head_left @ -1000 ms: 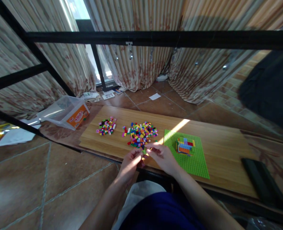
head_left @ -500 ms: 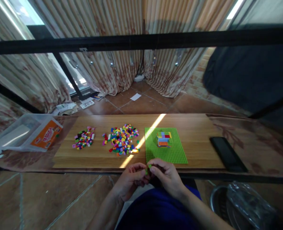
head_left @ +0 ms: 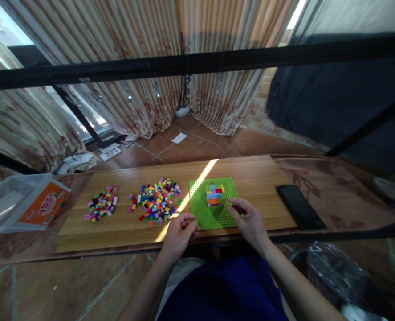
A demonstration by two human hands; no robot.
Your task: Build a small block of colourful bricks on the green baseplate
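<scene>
Right grip [head_left: 250, 221] pinches a green brick [head_left: 228, 203] beside the model [head_left: 213, 196]; left grip [head_left: 180, 232], I can't tell. Crooked pressing could loosen the model.

A hard sunlight stripe crosses the shaded wooden board [head_left: 257, 183] and green baseplate [head_left: 205, 217]; the upper-left window [head_left: 8, 29] glares; outer edges look stretched.

A deep blue garment [head_left: 224, 292] (plain, as far as it shows) covers the person's front. Pale greyish cloth [head_left: 187, 269] shows beside it. Both forearms [head_left: 286, 267] are bare.
</scene>
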